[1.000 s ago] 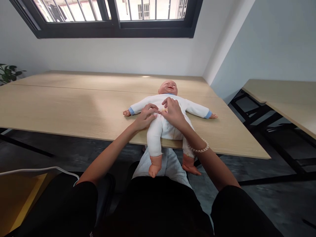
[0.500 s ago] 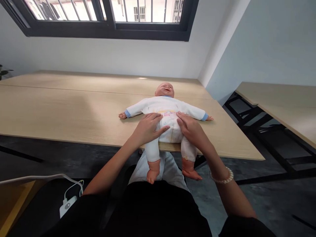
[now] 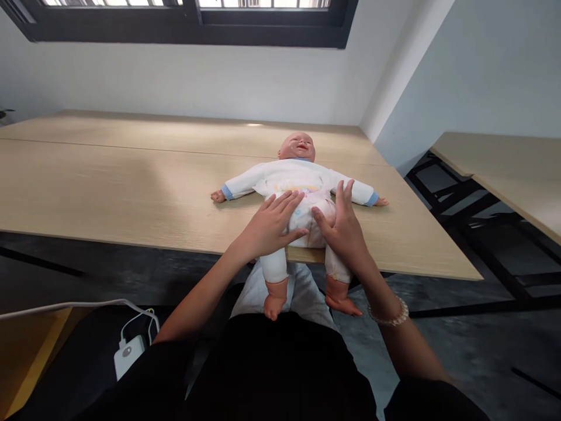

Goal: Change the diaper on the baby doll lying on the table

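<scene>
A baby doll (image 3: 293, 175) in a white romper with blue cuffs lies face up on the wooden table (image 3: 131, 187), arms spread, legs hanging over the near edge. My left hand (image 3: 270, 225) rests flat on the doll's left hip and thigh, fingers stretched out. My right hand (image 3: 343, 225), with a bead bracelet on its wrist, lies flat on the other hip, fingers pointing up toward the chest. Neither hand holds anything.
A second wooden table (image 3: 504, 175) stands to the right across a dark gap with black frame bars. A white power bank with a cable (image 3: 129, 351) lies at my lower left. A light garment (image 3: 302, 295) lies on my lap under the doll's feet.
Both hands slid down from the doll's chest to its hips and flattened out. The fingers have since stretched further up along the body. The camera tilted slightly.
</scene>
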A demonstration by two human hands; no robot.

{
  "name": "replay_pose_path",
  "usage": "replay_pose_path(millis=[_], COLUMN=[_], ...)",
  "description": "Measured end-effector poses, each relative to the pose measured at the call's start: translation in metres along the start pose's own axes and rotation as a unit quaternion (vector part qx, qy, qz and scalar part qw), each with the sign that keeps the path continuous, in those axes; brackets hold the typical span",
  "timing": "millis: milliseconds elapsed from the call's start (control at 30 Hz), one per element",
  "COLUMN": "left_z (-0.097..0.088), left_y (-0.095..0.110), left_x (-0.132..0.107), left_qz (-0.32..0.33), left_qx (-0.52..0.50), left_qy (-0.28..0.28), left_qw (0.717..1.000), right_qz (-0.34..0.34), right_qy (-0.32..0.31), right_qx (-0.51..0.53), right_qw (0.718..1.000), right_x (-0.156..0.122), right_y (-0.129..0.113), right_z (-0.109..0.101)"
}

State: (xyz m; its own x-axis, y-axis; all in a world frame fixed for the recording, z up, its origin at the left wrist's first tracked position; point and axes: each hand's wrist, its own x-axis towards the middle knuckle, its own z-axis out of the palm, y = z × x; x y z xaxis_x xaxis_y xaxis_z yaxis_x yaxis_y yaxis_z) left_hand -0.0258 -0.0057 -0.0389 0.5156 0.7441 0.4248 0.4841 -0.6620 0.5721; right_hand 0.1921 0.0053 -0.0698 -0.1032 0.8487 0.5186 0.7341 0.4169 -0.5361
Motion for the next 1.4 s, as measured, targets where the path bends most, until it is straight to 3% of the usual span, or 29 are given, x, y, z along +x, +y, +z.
replay_pose_path(millis=[233,600,867,967,1167,1267,1400], left_z=[-0.004,-0.003,-0.001,0.001,0.012,0.020,0.027], left_y=[0.003,0.019,0.028,0.030,0.042,0.044,0.035], left_x=[0.006,0.012,0.002,-0.012,-0.034,-0.037,-0.035], left_qz=[-0.017,-0.048,-0.062,-0.093,-0.159,-0.168,-0.129], left_qx=[0.096,0.196,0.215,0.212,0.236,0.243,0.233], left_qy=[-0.061,-0.109,-0.129,-0.085,0.083,0.100,0.098], left_qw=[0.993,0.973,0.966,0.969,0.955,0.950,0.959], right_qz=[-0.061,-0.126,-0.120,-0.102,-0.046,-0.034,-0.048], right_qy=[-0.085,-0.125,-0.137,-0.110,-0.022,-0.018,-0.019], right_qx=[-0.024,-0.078,-0.014,0.022,0.031,0.006,-0.016], right_qw=[0.994,0.981,0.983,0.988,0.998,0.999,0.999], right_x=[0.002,0.007,-0.006,-0.023,-0.046,-0.046,-0.043], right_y=[-0.007,-0.007,0.003,0.006,-0.003,-0.010,-0.017], right_z=[-0.002,-0.007,-0.012,-0.024,-0.038,-0.034,-0.029])
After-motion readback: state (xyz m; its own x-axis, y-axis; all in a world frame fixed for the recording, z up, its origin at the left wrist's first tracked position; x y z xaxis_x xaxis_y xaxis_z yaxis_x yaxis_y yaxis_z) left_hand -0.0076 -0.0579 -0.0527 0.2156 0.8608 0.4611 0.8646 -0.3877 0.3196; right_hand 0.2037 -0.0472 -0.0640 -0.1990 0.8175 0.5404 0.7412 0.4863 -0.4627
